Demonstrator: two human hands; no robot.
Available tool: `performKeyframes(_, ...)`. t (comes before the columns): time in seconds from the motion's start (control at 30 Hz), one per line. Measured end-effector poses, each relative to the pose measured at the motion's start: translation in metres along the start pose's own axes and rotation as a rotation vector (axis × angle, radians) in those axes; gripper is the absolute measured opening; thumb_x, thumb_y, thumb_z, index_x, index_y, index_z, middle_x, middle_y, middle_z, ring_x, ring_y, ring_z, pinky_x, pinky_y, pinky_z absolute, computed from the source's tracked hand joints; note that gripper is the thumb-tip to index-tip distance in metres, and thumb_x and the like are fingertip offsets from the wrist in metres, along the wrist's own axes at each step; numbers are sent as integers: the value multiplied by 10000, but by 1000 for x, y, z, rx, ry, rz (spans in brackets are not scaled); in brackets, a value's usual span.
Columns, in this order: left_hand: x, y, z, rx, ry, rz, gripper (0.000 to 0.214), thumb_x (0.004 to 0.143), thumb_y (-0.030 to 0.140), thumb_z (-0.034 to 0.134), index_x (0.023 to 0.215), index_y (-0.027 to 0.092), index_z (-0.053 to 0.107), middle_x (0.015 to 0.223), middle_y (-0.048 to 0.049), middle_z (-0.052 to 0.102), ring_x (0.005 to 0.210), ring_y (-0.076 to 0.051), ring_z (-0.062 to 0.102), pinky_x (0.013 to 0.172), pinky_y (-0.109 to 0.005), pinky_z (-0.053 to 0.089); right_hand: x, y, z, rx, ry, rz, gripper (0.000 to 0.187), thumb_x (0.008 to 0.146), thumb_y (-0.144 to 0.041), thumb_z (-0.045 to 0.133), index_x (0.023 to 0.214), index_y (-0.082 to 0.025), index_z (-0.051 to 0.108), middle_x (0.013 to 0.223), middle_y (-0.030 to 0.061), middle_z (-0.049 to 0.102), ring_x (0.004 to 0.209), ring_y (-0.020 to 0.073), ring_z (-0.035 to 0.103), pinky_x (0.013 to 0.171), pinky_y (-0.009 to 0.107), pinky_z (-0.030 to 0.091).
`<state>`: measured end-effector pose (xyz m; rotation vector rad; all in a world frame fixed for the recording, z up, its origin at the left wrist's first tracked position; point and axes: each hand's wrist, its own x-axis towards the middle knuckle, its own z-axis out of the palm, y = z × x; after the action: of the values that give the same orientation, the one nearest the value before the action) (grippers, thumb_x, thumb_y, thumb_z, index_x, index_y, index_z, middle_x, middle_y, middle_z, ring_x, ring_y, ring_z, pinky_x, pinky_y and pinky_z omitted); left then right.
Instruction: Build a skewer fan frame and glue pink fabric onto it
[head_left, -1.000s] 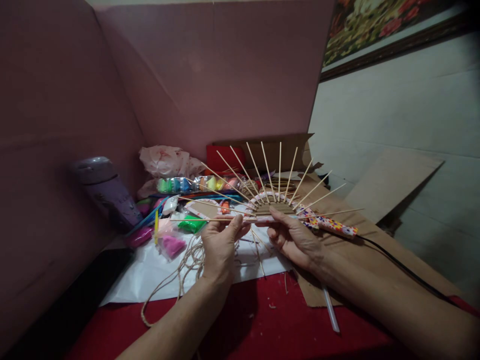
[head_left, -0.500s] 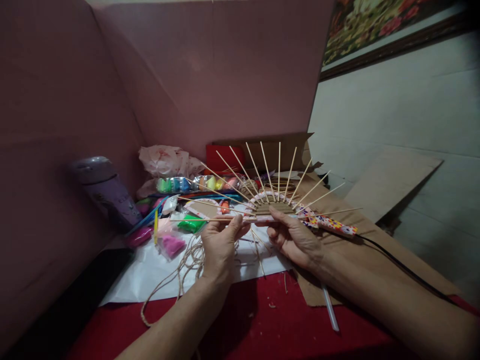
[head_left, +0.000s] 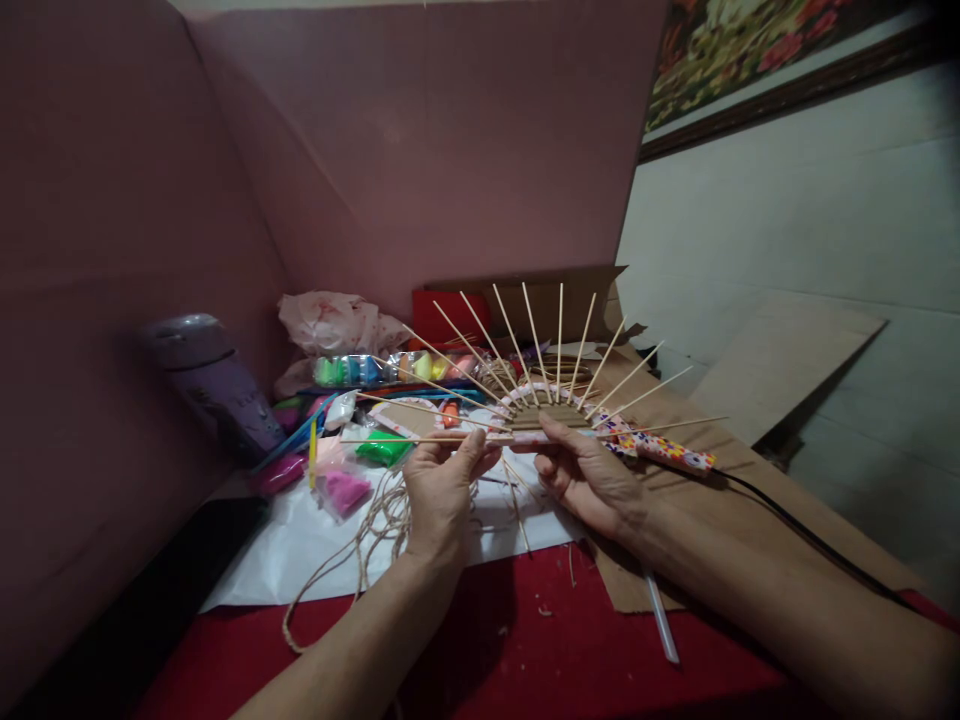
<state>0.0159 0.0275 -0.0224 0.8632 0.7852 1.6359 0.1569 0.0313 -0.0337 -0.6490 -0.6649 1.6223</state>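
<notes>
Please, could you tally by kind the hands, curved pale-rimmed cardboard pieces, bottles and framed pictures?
Hands (left hand, right hand): 2
Curved pale-rimmed cardboard pieces (held piece, unheld piece): 2
Bottle: 1
Framed picture: 1
Total: 6

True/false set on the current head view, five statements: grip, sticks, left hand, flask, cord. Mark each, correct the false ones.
1. The right hand holds the cardboard half-disc. True.
2. The sticks fan out from the half-disc's curved edge. True.
3. The left hand lies flat on the red cloth. False: it is raised, pinching one of the sticks by the half-disc's left end.
4. The flask is to the right of both hands. False: it is to their left.
5. The cord lies wholly on the white paper. False: one loop reaches past the paper's edge, over the red cloth.
</notes>
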Motion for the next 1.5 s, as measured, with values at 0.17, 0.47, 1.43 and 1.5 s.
performKeyframes(0.17, 0, 1, 1, -7, 3, -2, 167, 597, 208, 689, 643, 113, 560, 612, -12, 610, 597, -140, 624, 664, -328, 527, 1, 1, 0, 17, 3, -1, 89, 687, -236, 640, 671, -173, 580, 622, -15, 629, 417, 37, 468, 357, 149, 327)
performKeyframes(0.47, 0, 0, 0, -24, 4, 3, 197, 563, 231, 710, 631, 112, 568, 600, -7, 619, 594, -148, 628, 671, -346, 526, 1, 2, -1, -2, 10, -27, 117, 656, -246, 665, 676, -178, 572, 591, -31, 605, 419, 42, 463, 355, 154, 315)
performKeyframes(1.43, 1, 0, 1, -5, 9, -1, 171, 584, 205, 698, 643, 114, 566, 610, -10, 620, 593, -141, 626, 668, -334, 523, 1, 1, -1, 23, 21, 1, 107, 692, -229, 632, 670, -161, 553, 625, 1, 629, 409, 43, 459, 368, 152, 350)
performKeyframes(1.5, 1, 0, 0, -1, 11, -1, 163, 591, 200, 694, 642, 115, 565, 613, -14, 621, 598, -144, 628, 665, -333, 523, 1, 1, -1, 19, 13, 1, 106, 695, -234, 631, 674, -159, 558, 630, 4, 629, 413, 43, 462, 368, 150, 353)
